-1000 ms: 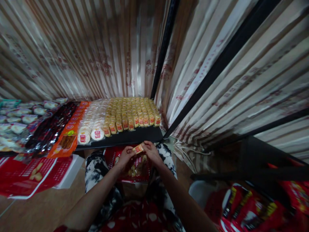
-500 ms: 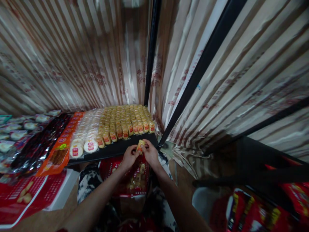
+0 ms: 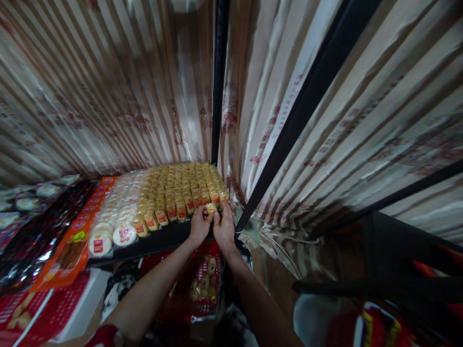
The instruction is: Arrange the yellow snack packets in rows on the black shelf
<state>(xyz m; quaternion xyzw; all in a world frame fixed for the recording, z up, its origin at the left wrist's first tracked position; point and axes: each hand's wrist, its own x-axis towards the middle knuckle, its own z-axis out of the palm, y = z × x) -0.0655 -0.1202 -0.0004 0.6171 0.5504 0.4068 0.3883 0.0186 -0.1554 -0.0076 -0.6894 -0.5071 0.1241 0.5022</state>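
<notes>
Yellow packet: small wrapped snack (image 3: 211,208) with a red label, pinched between both hands at the near right corner of the black shelf (image 3: 162,237), touching the front row of like packets.
Left hand (image 3: 200,225): fingers closed on the packet's left side, thumb up.
Right hand (image 3: 224,226): fingers closed on the packet's right side, pressed against the left hand.
Shelf stock: rows of yellow packets (image 3: 181,185) fill the right part; round white cakes (image 3: 115,226) in clear wrap sit to their left.
Further left: orange packs (image 3: 77,231), then dark glossy packs (image 3: 36,236).
Below hands: red bag (image 3: 202,279) holding loose yellow packets.
Backdrop: striped satin curtain (image 3: 108,96), black frame posts (image 3: 218,82).
</notes>
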